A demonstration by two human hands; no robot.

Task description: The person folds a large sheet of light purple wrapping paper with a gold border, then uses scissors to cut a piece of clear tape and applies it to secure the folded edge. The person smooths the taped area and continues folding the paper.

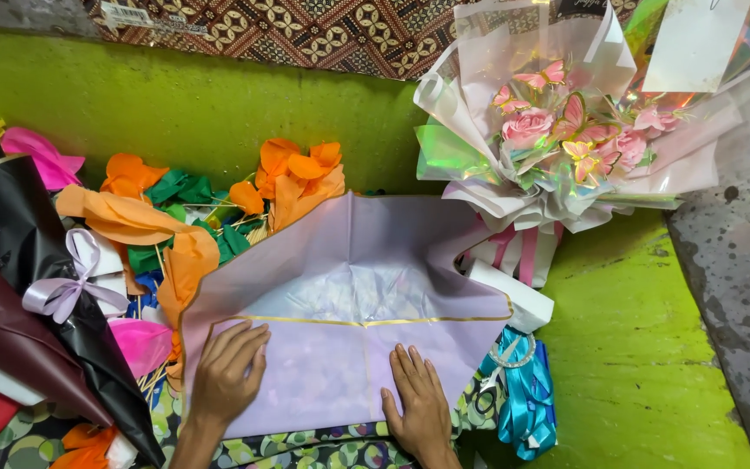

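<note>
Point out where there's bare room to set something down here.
Bare green floor right of the lilac wrapping sheet, below the pink bouquet; another strip beneath the patterned cloth. Crowded left: orange paper flowers, black wraps.

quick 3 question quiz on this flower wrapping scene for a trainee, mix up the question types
1. True or false: both hands press flat on the lilac wrapping sheet.
2. Which lies just right of the right hand? A) teal ribbon B) scissors C) a vase
3. Fill in: the folded edge of the sheet carries a thin ____ coloured line.

Key
1. True: the left hand and the right hand lie palm down on the folded lower flap.
2. A
3. Gold; it runs across just above the fingertips.
</note>
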